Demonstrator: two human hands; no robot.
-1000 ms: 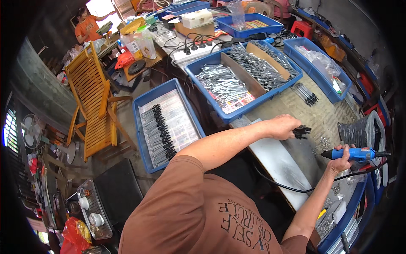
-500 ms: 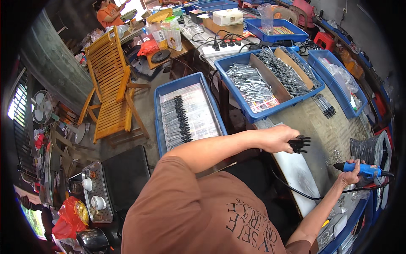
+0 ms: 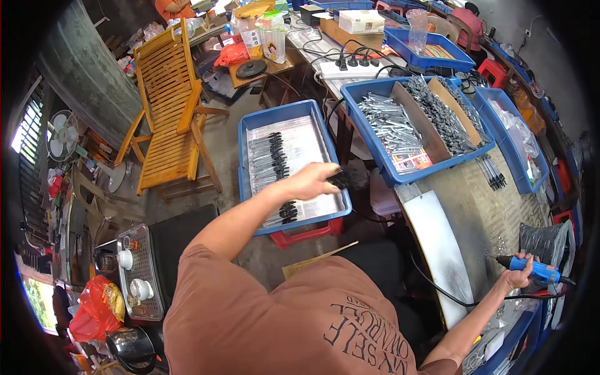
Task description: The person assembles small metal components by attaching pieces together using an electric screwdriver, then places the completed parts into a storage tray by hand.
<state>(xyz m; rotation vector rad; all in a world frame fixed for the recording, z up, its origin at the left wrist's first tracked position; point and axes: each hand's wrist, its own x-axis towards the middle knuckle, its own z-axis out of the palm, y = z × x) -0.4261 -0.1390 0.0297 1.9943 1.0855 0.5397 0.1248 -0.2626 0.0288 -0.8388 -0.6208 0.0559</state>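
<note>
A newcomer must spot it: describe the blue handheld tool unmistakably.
Find the workbench on the right. At its lower right, the right hand grips the blue handheld tool. Unlike the wide blue trays nearby, it is slim, with a black nose.

A window [image 3: 29,134] glares at left; edges curve into black.

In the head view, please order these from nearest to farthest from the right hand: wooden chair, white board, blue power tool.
From the right hand:
1. Blue power tool, held in it.
2. White board, to its left.
3. Wooden chair, far left.
</note>
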